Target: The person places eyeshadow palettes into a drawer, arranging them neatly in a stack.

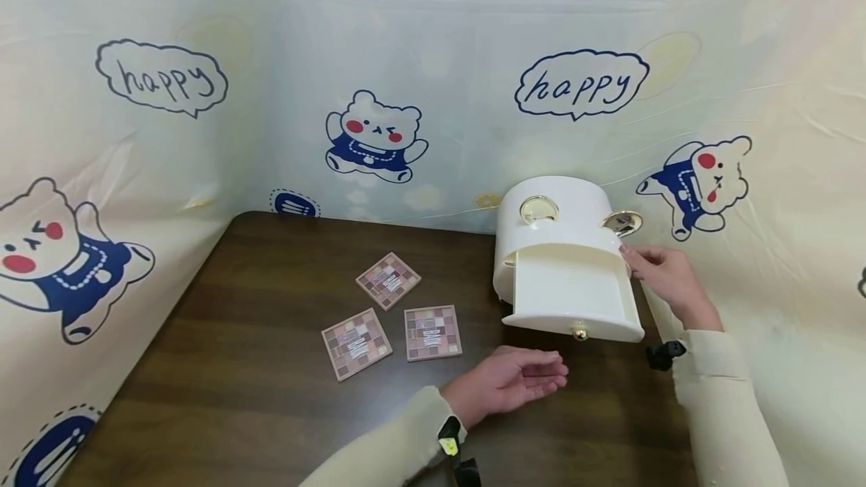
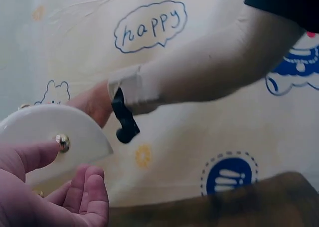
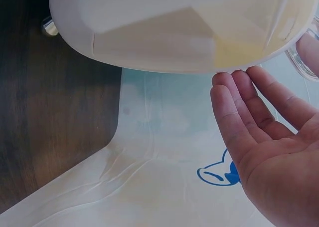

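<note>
We see the white box [image 1: 561, 205] at the right rear of the dark table [image 1: 223, 397], drawer [image 1: 564, 284] out, gold knob [image 1: 579, 334] on its front; right hand [image 1: 670, 280] at the box's right side, fingertips touching it, fingers mostly extended, nothing grasped; left hand [image 1: 514, 382] just in front of the drawer, fingers relaxed, holding nothing; we also log three square palettes [image 1: 433, 333] lying flat left of the box, near each other
</note>
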`<state>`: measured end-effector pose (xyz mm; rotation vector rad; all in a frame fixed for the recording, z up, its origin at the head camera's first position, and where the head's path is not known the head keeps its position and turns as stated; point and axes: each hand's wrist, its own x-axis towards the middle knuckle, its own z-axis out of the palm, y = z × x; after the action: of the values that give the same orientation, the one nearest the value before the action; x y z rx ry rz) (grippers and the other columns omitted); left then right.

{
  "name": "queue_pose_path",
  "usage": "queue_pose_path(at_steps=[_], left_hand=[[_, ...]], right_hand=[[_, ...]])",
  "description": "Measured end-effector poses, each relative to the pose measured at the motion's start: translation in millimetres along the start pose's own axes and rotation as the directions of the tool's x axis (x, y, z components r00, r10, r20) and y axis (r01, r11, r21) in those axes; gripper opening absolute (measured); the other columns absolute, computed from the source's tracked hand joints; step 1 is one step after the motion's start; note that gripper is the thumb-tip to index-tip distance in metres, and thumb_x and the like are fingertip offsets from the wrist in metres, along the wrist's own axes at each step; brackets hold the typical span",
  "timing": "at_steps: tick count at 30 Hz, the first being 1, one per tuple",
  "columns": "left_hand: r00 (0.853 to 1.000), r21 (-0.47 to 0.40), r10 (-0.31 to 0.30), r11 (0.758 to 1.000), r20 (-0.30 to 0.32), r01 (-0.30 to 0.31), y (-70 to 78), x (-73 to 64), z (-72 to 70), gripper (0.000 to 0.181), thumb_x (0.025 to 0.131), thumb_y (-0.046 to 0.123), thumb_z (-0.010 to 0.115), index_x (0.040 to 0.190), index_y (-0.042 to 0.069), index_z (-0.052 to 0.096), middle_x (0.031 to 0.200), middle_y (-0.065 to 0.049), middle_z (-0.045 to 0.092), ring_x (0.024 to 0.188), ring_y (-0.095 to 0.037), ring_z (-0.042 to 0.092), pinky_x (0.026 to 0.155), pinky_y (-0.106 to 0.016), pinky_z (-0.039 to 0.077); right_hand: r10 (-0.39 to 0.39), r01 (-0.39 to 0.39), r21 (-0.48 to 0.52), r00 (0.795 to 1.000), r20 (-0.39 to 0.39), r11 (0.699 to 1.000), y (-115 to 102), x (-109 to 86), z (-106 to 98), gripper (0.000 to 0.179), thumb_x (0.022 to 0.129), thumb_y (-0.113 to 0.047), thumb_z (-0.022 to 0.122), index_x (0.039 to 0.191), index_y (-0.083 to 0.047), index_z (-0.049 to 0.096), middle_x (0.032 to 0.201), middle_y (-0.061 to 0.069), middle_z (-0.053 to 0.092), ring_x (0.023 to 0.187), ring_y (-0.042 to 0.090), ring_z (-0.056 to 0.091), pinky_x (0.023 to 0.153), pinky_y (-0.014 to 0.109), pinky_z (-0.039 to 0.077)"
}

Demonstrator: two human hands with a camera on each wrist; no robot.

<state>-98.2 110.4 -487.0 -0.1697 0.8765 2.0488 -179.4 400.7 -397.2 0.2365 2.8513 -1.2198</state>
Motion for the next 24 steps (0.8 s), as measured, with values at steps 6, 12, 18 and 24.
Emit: queue_pose_path(at_steps=[6,12,18,24], left_hand=[[0.998,0.108,0.056,0.993,0.000,-0.056,5.8,-15.9,-30.2,0.021,0.095,0.004,0.067,0.112,-0.008,0.070,0.099,-0.016,0.072,0.088,-0.023,0.070,0.088,-0.037,0.056],[0.974,0.517,0.226,0.833,0.009,-0.198,18.2,-20.9,-54.1,0.024,0.089,0.007,0.075,0.111,-0.004,0.073,0.096,-0.012,0.075,0.085,-0.018,0.071,0.083,-0.036,0.057],[0.926,0.858,0.369,0.446,0.083,-0.255,37.7,-27.0,-74.7,0.033,0.085,0.017,0.082,0.113,0.002,0.073,0.097,-0.006,0.074,0.086,-0.014,0.070,0.077,-0.028,0.056],[0.878,0.961,0.452,0.135,0.159,-0.243,55.6,-31.9,-89.3,0.044,0.085,0.023,0.083,0.121,0.000,0.069,0.104,-0.006,0.072,0.094,-0.019,0.068,0.081,-0.028,0.055]], right_hand=[[0.001,-0.001,0.019,1.000,-0.002,1.000,2,0.0,-1,0.068,0.102,-0.051,0.051,0.130,0.010,0.059,0.126,0.031,0.060,0.104,0.041,0.061,0.071,0.016,0.050],[0.010,-0.010,0.015,1.000,0.005,1.000,4,-0.7,-1,0.070,0.101,-0.053,0.052,0.131,0.010,0.058,0.126,0.030,0.060,0.100,0.034,0.063,0.071,0.018,0.050],[0.024,-0.024,0.002,1.000,0.000,1.000,4,0.6,-1,0.071,0.101,-0.054,0.051,0.132,0.010,0.058,0.124,0.030,0.061,0.095,0.026,0.063,0.077,0.027,0.052],[0.057,-0.057,0.009,0.998,0.010,0.998,3,1.3,1,0.078,0.100,-0.059,0.050,0.136,0.010,0.054,0.127,0.032,0.058,0.107,0.040,0.059,0.091,0.053,0.049]])
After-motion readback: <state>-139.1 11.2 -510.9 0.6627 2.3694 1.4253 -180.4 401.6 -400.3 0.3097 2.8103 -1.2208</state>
